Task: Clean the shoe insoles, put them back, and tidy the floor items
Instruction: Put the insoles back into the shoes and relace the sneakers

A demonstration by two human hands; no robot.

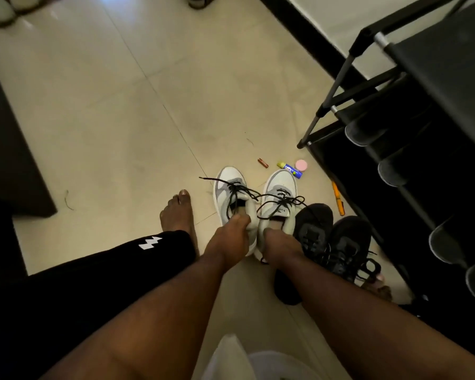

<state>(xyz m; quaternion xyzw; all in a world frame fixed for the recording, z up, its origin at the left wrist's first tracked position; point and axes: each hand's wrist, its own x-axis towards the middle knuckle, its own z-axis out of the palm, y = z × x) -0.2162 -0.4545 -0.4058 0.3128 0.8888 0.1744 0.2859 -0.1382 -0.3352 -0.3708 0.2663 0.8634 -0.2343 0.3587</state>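
Hands: left hand [232,237] with fingers curled into the collar of the left white sneaker [231,196]; right hand [279,242] likewise reaching into the collar of the right white sneaker [280,193]; whether either pinches an insole or only the lining cannot be told. Sneakers: side by side on the tiled floor [121,105], toes pointing far, black laces [258,197] loose and crossing between them. Hazards, as judged: a lace could snag a finger or drag the neighbouring shoe; an insole tugged at an angle could fold or tear; a shifted sneaker could scatter the small items just beyond the toes, namely a battery [262,163], a blue tube [291,169] and a pink round tin [301,165]. An orange pen-like item [337,198] lies right, near the shoe rack [368,119]. Black sneakers [329,237] sit right of the white pair. Hidden: the insoles themselves, inside the shoes; fingertips; the rack's dark lower shelves; a pale container [258,363] cut off at the near edge.
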